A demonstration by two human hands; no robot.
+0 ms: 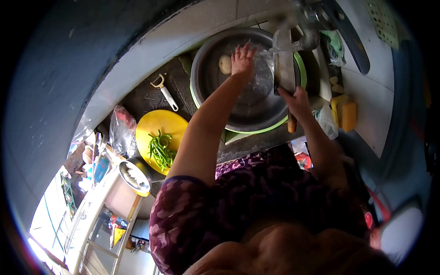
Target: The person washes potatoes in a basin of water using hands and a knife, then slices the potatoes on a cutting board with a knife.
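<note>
The wide dark basin (208, 98) is the largest thing on the counter, with water in it and a bright green rim showing beneath its edge. At its eight o'clock, outside it, lies a round yellow board (146, 126). The cleaver (285, 68) is at the basin's two o'clock, its blade under the metal tap (309, 40) and its wooden handle pointing down toward five o'clock. The right hand (297, 100), reached by a forearm slanting up toward eleven o'clock, is closed around the handle close to the blade, the thumb toward the blade's base. The left arm stretches up toward one o'clock over the basin; the left hand (243, 59) is open, palm down, fingers spread toward twelve o'clock beside splashing water, with no grip on anything. On the board lies a heap of green pods (160, 149). A white-handled peeler (168, 97) lies at the basin's nine o'clock, outside it. The pale round item (225, 64) is inside, at ten o'clock, just beside the left hand; whether they touch I cannot tell.
</note>
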